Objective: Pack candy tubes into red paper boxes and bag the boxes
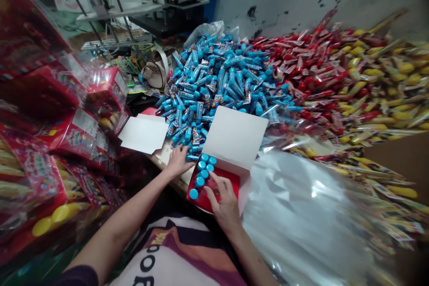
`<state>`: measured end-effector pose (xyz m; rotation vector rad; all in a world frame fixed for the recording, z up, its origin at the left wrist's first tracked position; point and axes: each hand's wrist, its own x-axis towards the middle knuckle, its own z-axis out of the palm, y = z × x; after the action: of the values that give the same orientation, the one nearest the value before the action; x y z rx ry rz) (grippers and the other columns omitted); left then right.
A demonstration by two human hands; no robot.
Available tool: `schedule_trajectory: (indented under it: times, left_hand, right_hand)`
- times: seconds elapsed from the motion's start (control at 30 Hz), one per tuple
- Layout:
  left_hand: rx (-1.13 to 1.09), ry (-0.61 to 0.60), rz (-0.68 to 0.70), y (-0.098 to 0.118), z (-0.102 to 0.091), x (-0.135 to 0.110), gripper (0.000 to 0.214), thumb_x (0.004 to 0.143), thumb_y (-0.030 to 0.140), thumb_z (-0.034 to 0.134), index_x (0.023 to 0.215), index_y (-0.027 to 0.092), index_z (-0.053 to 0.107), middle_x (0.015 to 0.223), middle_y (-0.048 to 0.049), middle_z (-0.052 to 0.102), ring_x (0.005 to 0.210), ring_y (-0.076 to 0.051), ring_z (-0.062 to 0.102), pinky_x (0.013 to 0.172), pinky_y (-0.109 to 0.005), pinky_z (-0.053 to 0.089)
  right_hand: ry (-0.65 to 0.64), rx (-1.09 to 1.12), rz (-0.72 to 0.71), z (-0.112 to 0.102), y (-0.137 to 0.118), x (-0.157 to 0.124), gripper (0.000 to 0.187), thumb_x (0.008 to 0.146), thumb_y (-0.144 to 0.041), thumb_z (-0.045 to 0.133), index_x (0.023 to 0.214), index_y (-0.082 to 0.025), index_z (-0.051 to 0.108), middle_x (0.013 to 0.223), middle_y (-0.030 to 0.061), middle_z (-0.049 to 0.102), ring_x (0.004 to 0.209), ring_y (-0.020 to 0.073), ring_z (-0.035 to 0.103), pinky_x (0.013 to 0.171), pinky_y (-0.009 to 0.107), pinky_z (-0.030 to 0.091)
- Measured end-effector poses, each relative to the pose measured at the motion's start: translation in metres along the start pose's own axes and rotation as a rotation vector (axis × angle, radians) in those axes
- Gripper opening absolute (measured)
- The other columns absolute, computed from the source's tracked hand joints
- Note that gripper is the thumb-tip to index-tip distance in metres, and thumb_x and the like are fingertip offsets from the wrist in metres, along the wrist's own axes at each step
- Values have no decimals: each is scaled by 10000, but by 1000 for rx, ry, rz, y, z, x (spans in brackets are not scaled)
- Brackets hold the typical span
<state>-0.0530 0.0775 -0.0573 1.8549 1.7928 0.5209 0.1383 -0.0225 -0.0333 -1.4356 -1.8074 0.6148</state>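
My left hand (177, 162) rests at the edge of a heap of blue tube-shaped sweets in foil-printed wrappers (214, 76), its fingertips against the loose tubes nearest the box. An open white carton with a raised lid (234, 136) has a red inside (228, 183). Several blue-capped tubes (203, 170) stand in a group at its left side. My right hand (224, 201) lies inside the carton with its fingers apart, next to those caps. Anything under either palm is hidden.
Red wrapped sweets (301, 71) and yellow ones (378, 94) lie heaped to the right. A transparent plastic sheet (301, 219) covers the front right. Stacked red packaged cartons (43, 98) rise at the left. A flat white card (144, 133) lies beside the carton, and a beige bag (154, 71) sits behind.
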Motion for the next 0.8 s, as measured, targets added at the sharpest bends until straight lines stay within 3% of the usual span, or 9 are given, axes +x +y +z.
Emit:
schedule_trajectory:
  times: [0.1, 0.23, 0.37, 0.47, 0.53, 0.6, 0.7, 0.8]
  left_hand:
    - [40, -39, 34, -6, 16, 19, 580, 608, 247, 790, 1145, 204, 575, 1187, -132, 507, 1144, -362, 482, 972, -525, 373]
    - [28, -36, 52, -18, 22, 10, 415, 696, 308, 737, 1076, 217, 596, 1197, -126, 487, 1186, -346, 440, 997, -520, 350]
    - [-90, 11, 15, -31, 12, -9, 272, 757, 386, 692, 944, 205, 613, 1122, -96, 516, 1112, -282, 493, 980, -450, 391]
    - [-212, 68, -50, -31, -7, -23, 302, 851, 456, 559, 981, 184, 579, 955, -58, 561, 929, -207, 576, 834, -346, 474]
    - [-337, 52, -107, -20, -25, -34, 358, 886, 506, 479, 1004, 178, 556, 812, -21, 578, 739, -162, 591, 664, -275, 480]
    - [-586, -40, -180, -1, -44, -47, 396, 853, 546, 516, 999, 179, 552, 721, 5, 587, 615, -132, 566, 556, -224, 435]
    - [-950, -226, -251, 37, -65, -66, 406, 745, 525, 665, 930, 172, 584, 694, 11, 607, 596, -114, 555, 565, -207, 423]
    - [-971, -270, -192, 70, -70, -79, 321, 703, 434, 725, 833, 163, 614, 704, 22, 583, 613, -101, 530, 604, -208, 423]
  right_hand:
    - [69, 22, 106, -4, 3, -6, 341, 939, -332, 510, 1250, -218, 589, 998, 65, 582, 783, 154, 616, 790, 320, 550]
    - [65, 67, 161, -4, 7, -11, 285, 930, -318, 510, 1145, -195, 650, 981, 70, 640, 807, 168, 631, 795, 325, 539]
    - [89, 113, 175, -11, 4, -4, 267, 925, -308, 503, 1099, -191, 668, 987, 71, 666, 838, 173, 639, 797, 314, 526]
    - [135, 143, 174, -19, -5, 6, 257, 916, -311, 513, 1076, -193, 675, 986, 70, 675, 841, 173, 641, 748, 292, 525]
    - [158, 169, 160, -23, -14, 15, 253, 906, -317, 525, 1071, -201, 679, 970, 64, 679, 830, 173, 639, 740, 290, 522]
    - [147, 220, 156, -24, -25, 24, 258, 895, -329, 543, 1081, -213, 678, 946, 54, 680, 811, 171, 635, 764, 300, 518]
    - [38, 433, 208, -22, -46, 34, 313, 867, -383, 583, 1120, -216, 659, 980, 57, 687, 827, 174, 645, 775, 300, 526]
    - [-116, 742, 267, -22, -62, 38, 343, 847, -445, 601, 1077, -197, 662, 1055, 72, 691, 935, 201, 653, 840, 320, 526]
